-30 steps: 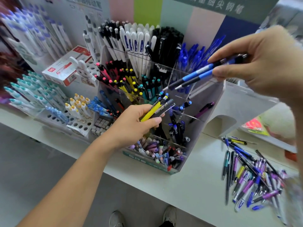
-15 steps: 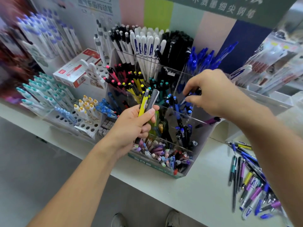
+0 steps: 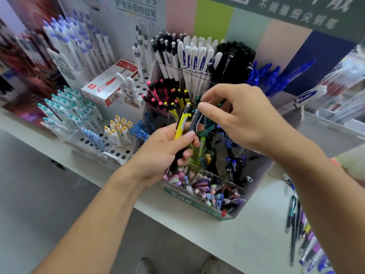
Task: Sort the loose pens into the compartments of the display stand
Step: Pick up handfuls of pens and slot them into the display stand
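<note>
Both hands [image 3: 169, 149] — seemingly gripping pens [image 3: 182, 122]

The dark green header sign [image 3: 302, 14] reads "不溅墨细尖钢笔".

Yellow pen [image 3: 181, 125], seemingly grey pen [image 3: 194, 121]

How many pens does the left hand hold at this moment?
2: a yellow pen and a dark pen beside it, both in the left hand. More could be hidden inside the fist.
</note>
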